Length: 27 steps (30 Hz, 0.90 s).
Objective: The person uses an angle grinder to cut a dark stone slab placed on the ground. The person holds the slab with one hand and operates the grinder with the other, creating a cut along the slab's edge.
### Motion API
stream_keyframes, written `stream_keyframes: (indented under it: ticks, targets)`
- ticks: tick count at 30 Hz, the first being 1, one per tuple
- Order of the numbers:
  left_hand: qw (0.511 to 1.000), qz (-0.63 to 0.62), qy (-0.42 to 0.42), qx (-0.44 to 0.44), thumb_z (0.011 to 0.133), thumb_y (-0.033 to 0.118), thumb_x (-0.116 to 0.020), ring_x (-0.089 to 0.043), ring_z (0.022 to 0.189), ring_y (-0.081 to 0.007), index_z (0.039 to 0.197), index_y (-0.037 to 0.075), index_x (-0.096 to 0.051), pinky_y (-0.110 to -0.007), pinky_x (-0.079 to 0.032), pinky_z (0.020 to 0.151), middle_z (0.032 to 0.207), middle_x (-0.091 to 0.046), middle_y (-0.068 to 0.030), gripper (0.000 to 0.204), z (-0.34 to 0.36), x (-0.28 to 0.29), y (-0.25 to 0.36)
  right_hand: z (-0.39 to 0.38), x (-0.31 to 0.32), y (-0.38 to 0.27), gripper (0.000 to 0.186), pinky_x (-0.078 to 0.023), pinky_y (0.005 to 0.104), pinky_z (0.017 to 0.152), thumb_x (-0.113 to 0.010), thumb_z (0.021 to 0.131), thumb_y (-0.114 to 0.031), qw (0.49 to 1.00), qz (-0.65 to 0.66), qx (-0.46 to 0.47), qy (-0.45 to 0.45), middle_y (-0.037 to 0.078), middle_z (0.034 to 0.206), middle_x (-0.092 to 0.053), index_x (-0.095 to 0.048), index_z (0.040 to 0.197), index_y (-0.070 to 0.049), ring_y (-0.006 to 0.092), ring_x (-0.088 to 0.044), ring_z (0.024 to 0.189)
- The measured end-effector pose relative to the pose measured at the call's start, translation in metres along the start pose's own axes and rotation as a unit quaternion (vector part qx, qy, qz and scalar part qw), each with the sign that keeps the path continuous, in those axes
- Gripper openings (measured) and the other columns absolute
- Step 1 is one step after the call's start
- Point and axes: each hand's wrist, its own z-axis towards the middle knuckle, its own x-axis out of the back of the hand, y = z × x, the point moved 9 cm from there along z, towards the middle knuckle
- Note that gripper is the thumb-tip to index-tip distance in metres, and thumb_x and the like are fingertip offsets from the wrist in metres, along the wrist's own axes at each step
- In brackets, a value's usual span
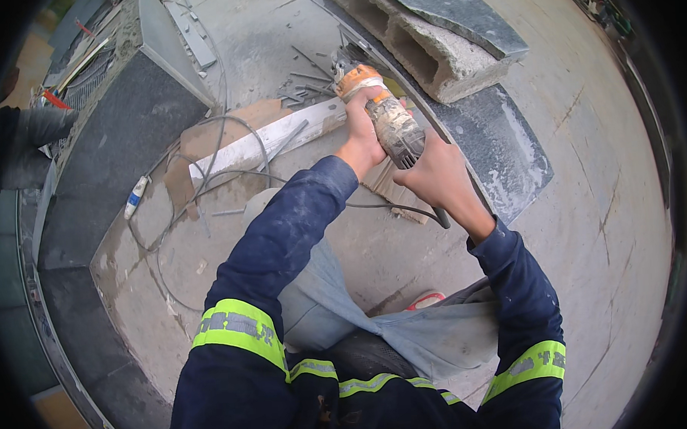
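Note:
Both of my hands hold an angle grinder (395,123), orange at the front and grey-black at the rear, with worn wrapping round its body. My left hand (365,134) grips it just behind the orange head. My right hand (442,173) is wrapped round the rear end, where the cable leaves. The head reaches the long edge of a dark stone slab (500,145) with white dust on it. Whether a disc touches the stone is too small to make out.
A hollow concrete block (448,67) lies on the slab, a stone piece (457,10) on top. Left of the grinder are a white dusty board (258,142), stone strips and a looping cable (223,120) with a blue-white connector (136,195). A dark stone-faced wall (129,131) bounds the left, a person beyond.

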Motion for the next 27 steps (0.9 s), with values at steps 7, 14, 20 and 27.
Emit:
stream_keyframes:
  ticks: [7, 14, 20, 27]
  targets:
    - [1.0, 0.01, -0.002, -0.001, 0.079, 0.037, -0.059, -0.063, 0.087, -0.0321, 0.113, 0.002, -0.046, -0.048, -0.054, 0.078, 0.096, -0.06, -0.0147, 0.051, -0.013, -0.004, -0.006, -0.013, 0.004, 0.0, 0.06, -0.053, 0.0451, 0.08, -0.075, 0.06, -0.022, 1.0, 0.0, -0.002, 0.0, 0.03, 0.086, -0.066, -0.053, 0.107, 0.009, 0.0443, -0.067, 0.086]
    - [1.0, 0.006, 0.0, 0.013, 0.08, 0.036, -0.058, -0.062, 0.087, -0.0322, 0.112, 0.001, -0.046, -0.048, -0.054, 0.079, 0.097, -0.059, -0.0146, 0.049, -0.021, -0.005, -0.012, -0.024, 0.008, -0.003, 0.058, -0.053, 0.0436, 0.078, -0.074, 0.059, -0.021, 1.0, 0.01, -0.007, 0.014, 0.031, 0.084, -0.065, -0.055, 0.104, 0.011, 0.044, -0.067, 0.083]
    - [0.999, -0.017, -0.014, 0.028, 0.079, 0.036, -0.058, -0.062, 0.084, -0.0321, 0.108, 0.001, -0.048, -0.046, -0.054, 0.076, 0.093, -0.058, -0.0149, 0.047, -0.028, -0.007, -0.017, -0.034, 0.011, -0.007, 0.059, -0.053, 0.0438, 0.077, -0.074, 0.06, -0.021, 1.0, 0.009, -0.007, 0.013, 0.031, 0.085, -0.065, -0.054, 0.105, 0.011, 0.0441, -0.067, 0.083]
    - [1.0, -0.009, -0.02, 0.018, 0.079, 0.036, -0.059, -0.062, 0.084, -0.0318, 0.108, 0.002, -0.047, -0.047, -0.055, 0.075, 0.093, -0.058, -0.0151, 0.047, -0.03, -0.012, -0.017, -0.033, 0.012, -0.005, 0.058, -0.053, 0.0434, 0.076, -0.074, 0.06, -0.021, 1.0, -0.008, -0.016, 0.011, 0.031, 0.083, -0.065, -0.055, 0.103, 0.012, 0.0433, -0.067, 0.082]
